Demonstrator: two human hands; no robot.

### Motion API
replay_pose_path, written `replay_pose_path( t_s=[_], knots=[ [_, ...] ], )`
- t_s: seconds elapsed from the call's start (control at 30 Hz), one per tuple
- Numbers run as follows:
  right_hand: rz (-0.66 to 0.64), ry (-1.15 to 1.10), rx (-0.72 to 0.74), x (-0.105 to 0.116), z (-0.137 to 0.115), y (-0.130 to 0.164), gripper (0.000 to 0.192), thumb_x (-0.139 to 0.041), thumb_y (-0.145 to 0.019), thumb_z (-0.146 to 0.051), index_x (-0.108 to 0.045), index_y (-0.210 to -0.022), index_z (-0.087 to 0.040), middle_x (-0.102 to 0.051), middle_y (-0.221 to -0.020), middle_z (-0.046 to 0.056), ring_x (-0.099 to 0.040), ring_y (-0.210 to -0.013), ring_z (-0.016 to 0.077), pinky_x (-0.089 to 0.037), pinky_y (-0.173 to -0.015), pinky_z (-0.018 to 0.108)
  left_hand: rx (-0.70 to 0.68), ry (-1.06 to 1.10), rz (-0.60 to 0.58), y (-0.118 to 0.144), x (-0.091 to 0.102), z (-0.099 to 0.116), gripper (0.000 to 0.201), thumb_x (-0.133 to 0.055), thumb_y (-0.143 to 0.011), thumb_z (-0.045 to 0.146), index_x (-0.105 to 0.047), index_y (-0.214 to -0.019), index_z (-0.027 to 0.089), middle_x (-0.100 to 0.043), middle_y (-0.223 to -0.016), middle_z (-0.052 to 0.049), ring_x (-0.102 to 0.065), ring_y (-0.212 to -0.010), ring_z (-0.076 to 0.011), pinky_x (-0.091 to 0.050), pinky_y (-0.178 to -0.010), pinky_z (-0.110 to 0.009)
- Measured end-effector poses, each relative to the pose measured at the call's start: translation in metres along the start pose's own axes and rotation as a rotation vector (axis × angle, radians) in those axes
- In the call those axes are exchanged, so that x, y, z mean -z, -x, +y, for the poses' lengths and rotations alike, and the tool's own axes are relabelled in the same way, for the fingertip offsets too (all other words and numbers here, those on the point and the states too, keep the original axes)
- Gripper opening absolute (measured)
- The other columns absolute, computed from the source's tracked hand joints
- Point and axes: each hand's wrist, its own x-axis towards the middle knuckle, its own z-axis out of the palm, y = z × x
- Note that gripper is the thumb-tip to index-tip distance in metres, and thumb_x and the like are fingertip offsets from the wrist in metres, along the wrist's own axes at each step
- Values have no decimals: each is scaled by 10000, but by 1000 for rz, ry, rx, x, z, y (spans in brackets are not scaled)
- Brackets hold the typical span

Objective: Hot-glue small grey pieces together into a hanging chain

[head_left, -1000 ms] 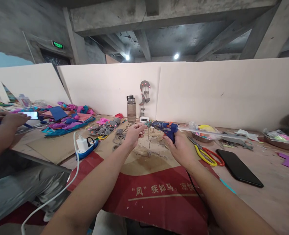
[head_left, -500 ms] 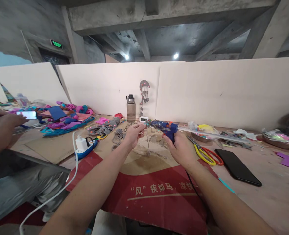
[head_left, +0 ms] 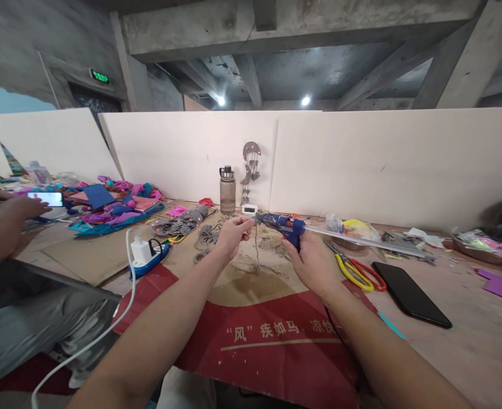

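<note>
My right hand (head_left: 313, 258) is wrapped round a blue hot glue gun (head_left: 291, 226), its nozzle pointing left; a long clear glue stick (head_left: 344, 236) sticks out of its back. My left hand (head_left: 235, 234) pinches a small piece at the nozzle tip, too small to make out. From that spot a grey yarn strand (head_left: 256, 244) hangs down to the board. Beneath both hands lies a red and brown cardboard sheet (head_left: 276, 318) with printed writing. Grey yarn (head_left: 206, 236) lies in a loose heap left of my left hand.
A water bottle (head_left: 228, 192) and small white clock (head_left: 249, 210) stand at the back, near a grey moon-shaped hanging (head_left: 251, 152). Scissors (head_left: 357, 272) and a black phone (head_left: 410, 294) lie right. A power strip (head_left: 149, 258) is left, beyond it another person's hands (head_left: 16, 207) hold a phone.
The glue gun has tilted, its back end now lower and slightly further left, with my right hand a little lower. My left hand keeps its pinch in nearly the same place.
</note>
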Motion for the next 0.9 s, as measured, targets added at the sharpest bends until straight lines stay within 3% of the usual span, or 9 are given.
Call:
replay_pose_path(
  t_s=[0.9],
  knots=[
    [-3, -51, -41, 5, -4, 0, 311, -410, -884, -329, -506, -1120, -151, -619, -1063, 158, -586, -972, 266, -459, -795, 360, 2, 13, -18, 0, 0, 1, 298, -764, -587, 380, -611, -660, 135, -477, -547, 25, -384, -470, -43, -277, -427, -178]
  ],
)
